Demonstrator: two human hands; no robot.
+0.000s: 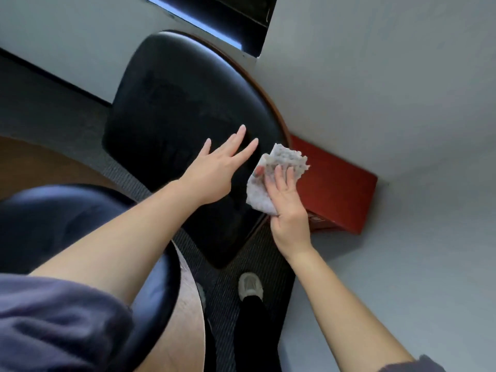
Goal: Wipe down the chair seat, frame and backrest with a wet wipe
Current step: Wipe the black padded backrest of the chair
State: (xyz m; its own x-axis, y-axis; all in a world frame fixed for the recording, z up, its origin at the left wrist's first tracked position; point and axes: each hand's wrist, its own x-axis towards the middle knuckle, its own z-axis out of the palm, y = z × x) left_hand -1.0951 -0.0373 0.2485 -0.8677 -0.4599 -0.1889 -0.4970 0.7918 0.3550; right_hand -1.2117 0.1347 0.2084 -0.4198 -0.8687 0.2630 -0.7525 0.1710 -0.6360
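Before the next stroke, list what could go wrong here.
1. The wet wipe, held by the right hand, sits at the edge of the black cushion; a stroke may slip off onto the red box.
2. The left hand is spread over the cushion and may leave marks or block that patch.

Your left forearm (128,232) reaches forward from the lower left, bare, and your left hand (214,173) is palm down with its fingers straight and slightly spread. Your right forearm (335,296) comes up from the lower right, bare above a dark sleeve (426,365). Your right hand (288,205) holds a wet wipe (281,159), fingers laid over it, one fingertip showing at its left edge. The two hands are just beside each other.
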